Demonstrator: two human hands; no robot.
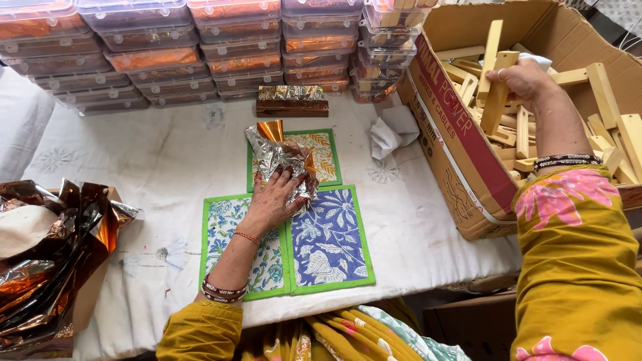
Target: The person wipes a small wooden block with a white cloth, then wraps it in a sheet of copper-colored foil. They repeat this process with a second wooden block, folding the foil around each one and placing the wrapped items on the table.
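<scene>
A crumpled sheet of silver and copper foil (281,157) lies on green-edged printed mats on the white table. A pale wooden block (498,90) stands nearly upright among others in a cardboard box.

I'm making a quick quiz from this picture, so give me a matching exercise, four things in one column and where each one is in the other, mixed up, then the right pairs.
Things:
1. left hand
2. right hand
3. white crumpled cloth
4. stacked clear plastic boxes

Places:
A. along the far edge of the table
B. in the cardboard box, gripping a wooden stick
C. on the crumpled foil over the printed mats
D. on the table beside the cardboard box

Pairs: 1-C, 2-B, 3-D, 4-A
</scene>
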